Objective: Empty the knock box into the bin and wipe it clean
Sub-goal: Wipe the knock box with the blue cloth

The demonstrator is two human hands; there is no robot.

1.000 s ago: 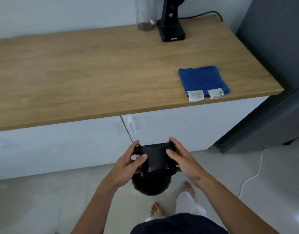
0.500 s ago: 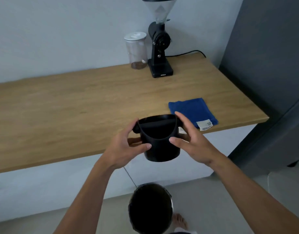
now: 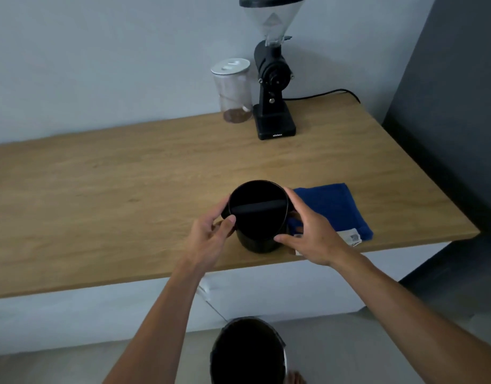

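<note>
The black round knock box (image 3: pixel 257 236) stands upright near the front edge of the wooden counter (image 3: pixel 100 206), its knock bar running across the open top. My left hand (image 3: pixel 211 234) grips its left side and my right hand (image 3: pixel 308 234) grips its right side. A folded blue cloth (image 3: pixel 333 206) with white tags lies on the counter just right of the box, partly under my right hand. The black-lined bin (image 3: pixel 247 353) sits on the floor below the counter edge, between my forearms.
A black coffee grinder (image 3: pixel 272 87) and a clear lidded jar (image 3: pixel 233 90) stand at the back of the counter by the wall. A dark grey cabinet (image 3: pixel 460 92) rises at the right end. White cupboard fronts (image 3: pixel 72 320) run under the counter.
Both hands carried the knock box up from above the bin, turned it upright and brought it onto the counter beside the blue cloth. The view tilted upward.
</note>
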